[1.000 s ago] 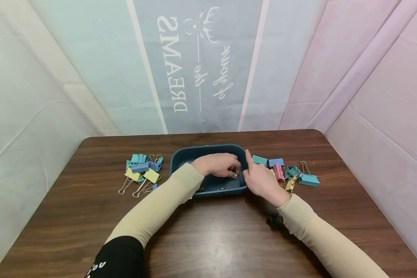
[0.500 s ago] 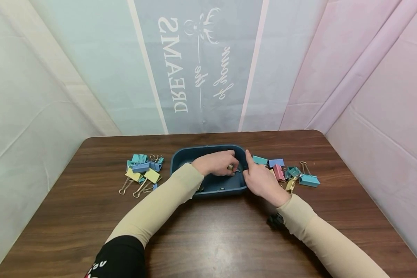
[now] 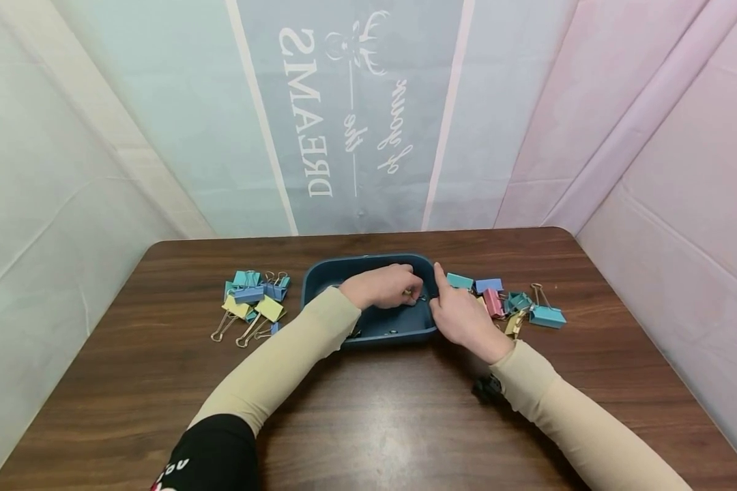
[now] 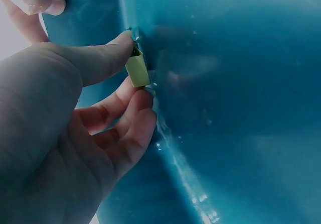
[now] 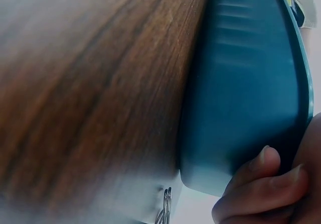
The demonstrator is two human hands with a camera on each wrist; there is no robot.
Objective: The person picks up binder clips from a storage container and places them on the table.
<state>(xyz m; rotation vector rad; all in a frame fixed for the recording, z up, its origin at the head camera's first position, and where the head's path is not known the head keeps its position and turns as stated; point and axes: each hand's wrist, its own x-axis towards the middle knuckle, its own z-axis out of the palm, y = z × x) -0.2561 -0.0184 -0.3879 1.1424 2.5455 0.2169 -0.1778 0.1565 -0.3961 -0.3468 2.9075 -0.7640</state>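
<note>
A dark blue plastic bin (image 3: 368, 258) stands on the table. Inside its right part, my left hand (image 3: 385, 286) pinches a small yellow binder clip (image 4: 138, 71) between thumb and fingers, close to the bin wall in the left wrist view. My right hand (image 3: 463, 317) holds the bin's right side, the index finger stretched along the rim. In the right wrist view its other fingers (image 5: 261, 184) bend against the outer wall. Small shiny pieces lie on the bin floor, too small to tell apart; my left forearm hides part of the bin.
Binder clips in teal, blue and yellow are heaped left of the bin, including a yellow clip (image 3: 270, 309). More lie to the right, among them a pink clip (image 3: 493, 303) and a teal clip (image 3: 547, 316). A black object (image 3: 486, 389) sits under the right wrist.
My left fingers have shifted slightly up and turned within the bin with the yellow clip. A small shiny piece has come into view beside them. The right hand has stayed in place.
</note>
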